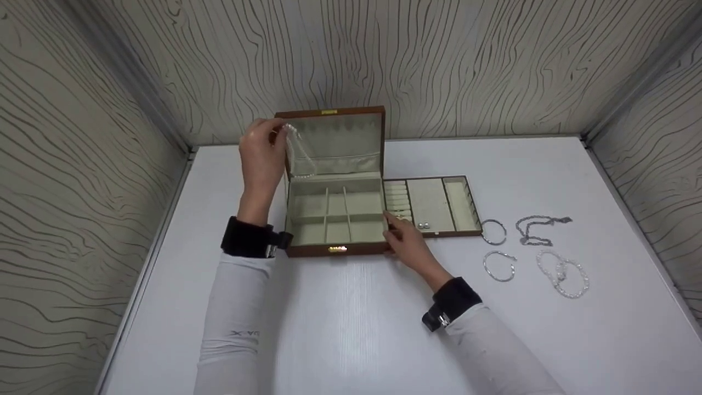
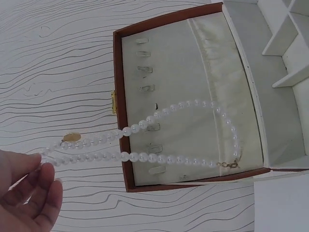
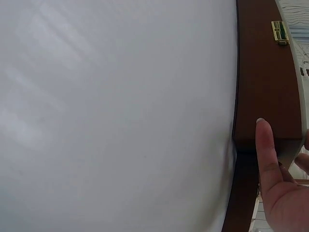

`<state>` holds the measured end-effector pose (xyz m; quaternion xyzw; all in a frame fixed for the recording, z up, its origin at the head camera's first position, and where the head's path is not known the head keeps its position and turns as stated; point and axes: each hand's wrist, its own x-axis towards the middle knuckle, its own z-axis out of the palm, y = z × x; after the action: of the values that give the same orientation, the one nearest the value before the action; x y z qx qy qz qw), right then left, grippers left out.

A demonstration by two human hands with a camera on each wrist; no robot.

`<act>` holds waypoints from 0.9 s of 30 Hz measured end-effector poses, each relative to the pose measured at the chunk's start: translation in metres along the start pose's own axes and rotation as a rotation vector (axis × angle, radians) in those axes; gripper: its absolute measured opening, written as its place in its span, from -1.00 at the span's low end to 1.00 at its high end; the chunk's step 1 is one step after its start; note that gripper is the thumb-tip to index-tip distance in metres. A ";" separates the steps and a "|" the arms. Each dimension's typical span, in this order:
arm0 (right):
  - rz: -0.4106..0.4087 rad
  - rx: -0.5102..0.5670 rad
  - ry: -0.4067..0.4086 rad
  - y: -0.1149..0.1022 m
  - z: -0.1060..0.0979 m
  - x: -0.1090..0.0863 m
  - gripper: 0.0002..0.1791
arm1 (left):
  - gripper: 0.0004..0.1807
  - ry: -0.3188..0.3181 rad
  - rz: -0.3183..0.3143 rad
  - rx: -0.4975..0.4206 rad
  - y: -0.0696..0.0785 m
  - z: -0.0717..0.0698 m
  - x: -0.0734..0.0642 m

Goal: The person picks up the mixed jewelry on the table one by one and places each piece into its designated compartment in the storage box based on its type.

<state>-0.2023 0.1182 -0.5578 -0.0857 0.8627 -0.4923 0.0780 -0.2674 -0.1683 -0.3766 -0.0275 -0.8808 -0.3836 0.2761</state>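
Note:
My left hand (image 1: pixel 262 156) pinches a white pearl necklace (image 2: pixel 165 159) between thumb and fingertips, up by the raised lid (image 1: pixel 334 134) of a brown jewelry box (image 1: pixel 310 252). The necklace hangs in a loop in front of the lid's pale lining; its gold chain end (image 2: pixel 228 165) and a gold oval tag (image 2: pixel 71 137) show in the left wrist view. Small tabs line the lid's upper part. My right hand (image 1: pixel 410 244) holds the box's front right corner, with the thumb (image 3: pixel 265 140) along the front face. Cream dividers split the box into several compartments.
A lined tray (image 1: pixel 430 197) lies against the box's right side, with ring rolls and small earrings (image 1: pixel 423 225). Farther right lie two silver bangles (image 1: pixel 498 281), a dark chain (image 1: pixel 535 218) and a clear beaded strand (image 1: pixel 573 297). Patterned walls (image 1: pixel 439 66) enclose the white table (image 1: pixel 351 329).

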 end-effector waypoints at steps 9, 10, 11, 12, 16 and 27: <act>0.006 -0.024 0.002 -0.001 -0.001 -0.002 -0.42 | -0.82 -0.059 -0.018 0.009 -0.027 0.021 -0.017; 0.005 -0.028 0.001 -0.001 -0.001 -0.002 -0.42 | -0.82 -0.073 -0.028 0.015 -0.031 0.024 -0.020; 0.005 -0.030 0.001 -0.002 -0.001 -0.002 -0.42 | -0.82 -0.088 -0.039 0.020 -0.035 0.027 -0.022; 0.004 -0.032 0.001 -0.002 -0.001 -0.002 -0.43 | -0.82 -0.102 -0.050 0.025 -0.039 0.030 -0.025; 0.006 -0.029 0.000 -0.002 -0.001 -0.003 -0.43 | -0.82 -0.158 -0.087 0.042 -0.053 0.042 -0.036; 0.013 0.001 -0.003 -0.001 0.000 -0.003 -0.43 | -0.84 -0.313 -0.143 0.122 -0.079 0.065 -0.064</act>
<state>-0.1996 0.1185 -0.5561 -0.0808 0.8628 -0.4923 0.0823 -0.2646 -0.1681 -0.4970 -0.0074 -0.9345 -0.3389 0.1088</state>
